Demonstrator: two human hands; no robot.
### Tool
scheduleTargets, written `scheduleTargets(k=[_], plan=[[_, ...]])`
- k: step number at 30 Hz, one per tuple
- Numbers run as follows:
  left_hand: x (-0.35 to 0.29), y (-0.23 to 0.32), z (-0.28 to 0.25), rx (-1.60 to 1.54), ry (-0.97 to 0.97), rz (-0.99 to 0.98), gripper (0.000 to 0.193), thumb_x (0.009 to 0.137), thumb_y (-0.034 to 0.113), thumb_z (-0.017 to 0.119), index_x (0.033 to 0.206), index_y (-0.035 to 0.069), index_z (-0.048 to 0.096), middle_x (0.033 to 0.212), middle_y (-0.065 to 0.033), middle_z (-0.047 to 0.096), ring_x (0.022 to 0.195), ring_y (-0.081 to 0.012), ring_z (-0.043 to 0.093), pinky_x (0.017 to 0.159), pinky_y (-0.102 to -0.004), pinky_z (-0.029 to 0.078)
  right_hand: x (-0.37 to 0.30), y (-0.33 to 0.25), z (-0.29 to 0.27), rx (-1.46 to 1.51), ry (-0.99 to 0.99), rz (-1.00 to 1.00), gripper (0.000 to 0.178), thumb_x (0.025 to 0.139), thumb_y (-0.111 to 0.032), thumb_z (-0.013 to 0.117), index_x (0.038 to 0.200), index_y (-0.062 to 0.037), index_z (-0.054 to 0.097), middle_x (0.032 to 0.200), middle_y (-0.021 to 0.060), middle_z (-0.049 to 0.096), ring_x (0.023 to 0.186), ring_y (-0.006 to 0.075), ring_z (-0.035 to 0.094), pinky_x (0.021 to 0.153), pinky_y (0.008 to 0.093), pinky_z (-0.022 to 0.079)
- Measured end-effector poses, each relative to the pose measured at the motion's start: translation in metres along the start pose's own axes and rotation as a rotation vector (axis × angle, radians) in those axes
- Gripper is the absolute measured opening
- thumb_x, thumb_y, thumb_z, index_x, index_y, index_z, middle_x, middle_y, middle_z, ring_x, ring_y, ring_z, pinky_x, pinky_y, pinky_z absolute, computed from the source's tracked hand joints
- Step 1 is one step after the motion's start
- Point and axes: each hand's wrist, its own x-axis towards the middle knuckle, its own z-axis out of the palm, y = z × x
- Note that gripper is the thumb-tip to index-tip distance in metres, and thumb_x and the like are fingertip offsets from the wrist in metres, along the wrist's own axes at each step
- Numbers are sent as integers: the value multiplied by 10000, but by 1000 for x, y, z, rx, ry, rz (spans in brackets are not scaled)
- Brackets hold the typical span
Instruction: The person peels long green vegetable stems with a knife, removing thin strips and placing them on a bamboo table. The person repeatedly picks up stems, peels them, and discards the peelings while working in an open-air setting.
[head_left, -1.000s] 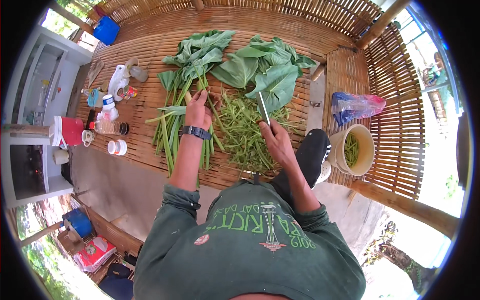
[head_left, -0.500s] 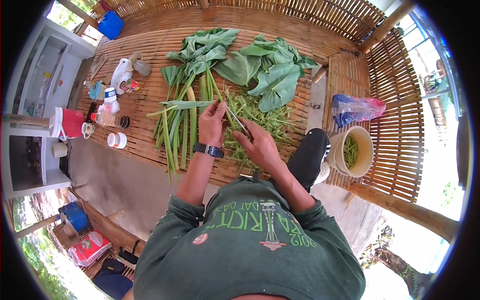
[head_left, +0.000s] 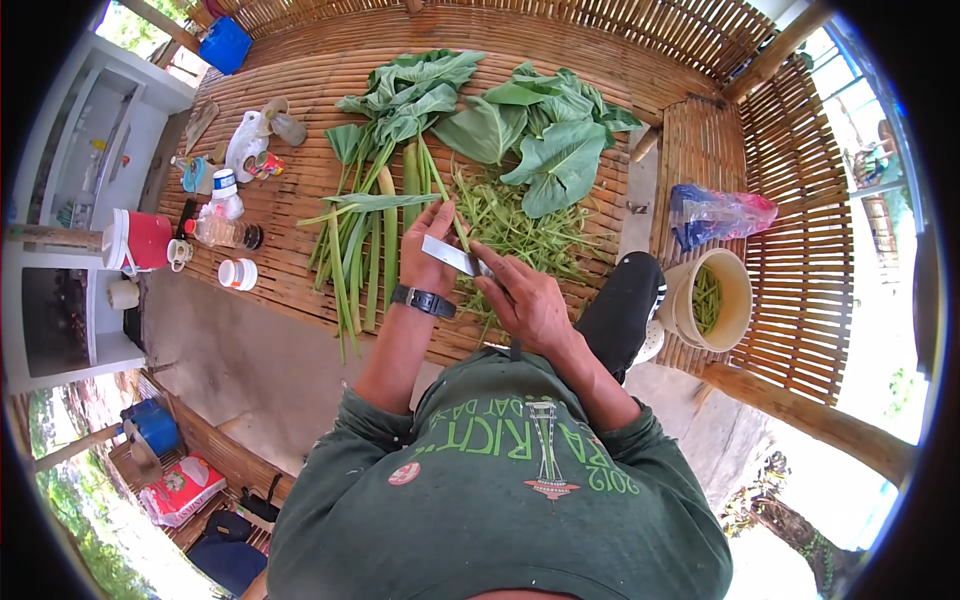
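My left hand (head_left: 428, 255), with a black watch on its wrist, is closed around a slender green leaf stalk (head_left: 461, 233). In my right hand (head_left: 527, 305) is a knife (head_left: 448, 254), its broad pale blade slanting up and left across the front of my left hand, close to the stalk. The handle is mostly hidden by my fingers. Left of my hands lies a bundle of long green stalks (head_left: 343, 275), topped by large leaves (head_left: 415, 95). Just beyond my right hand spreads a heap of thin green peelings (head_left: 540, 235), with more broad leaves (head_left: 555, 170) behind it.
A slatted bamboo table (head_left: 300, 190) bears a plastic bottle (head_left: 222, 233), a white jar (head_left: 237, 274) and a red jug (head_left: 148, 241) toward its left. On the right bench stand a cream bucket (head_left: 740, 318) with green pieces inside and a blue-pink plastic bag (head_left: 720, 215).
The knife has turned and shifted left, so its blade now shows its flat side over my left hand. My right hand has moved slightly down, fingers more curled. My left hand still grips the stalk.
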Motion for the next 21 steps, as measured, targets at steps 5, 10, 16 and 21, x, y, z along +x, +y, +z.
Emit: scheduleTargets(k=[5,10,16,21], plan=[[0,-2,-8,-23,-42,-26,193,1060,160,676,1212,41,681,922,-44,703,794,-165,685,677,-292,584,0,-4,-2,21,-29,48,428,1058,-195,633,1470,-79,621,906,144,671,717,299,652,652,404,534],[-7,6,-5,19,-108,-101,255,1068,163,661,1289,35,671,963,-42,700,794,-155,666,662,-295,571,2,9,7,341,57,116,375,1085,-260,616,1418,-103,687,928,99,720,700,207,650,687,354,537],[-12,21,-16,363,-262,-216,357,1072,152,655,1412,42,654,910,2,682,752,-94,615,626,-246,511,17,37,-40,557,210,422,453,1122,-316,588,1450,-9,640,809,-64,564,688,38,492,613,229,413],[-34,37,-39,1019,-347,-242,319,1066,132,652,1375,75,709,862,39,670,728,-39,581,629,-223,493,35,45,-118,507,515,411,454,1106,-390,612,1374,-33,693,737,-63,535,562,19,430,489,208,331]])
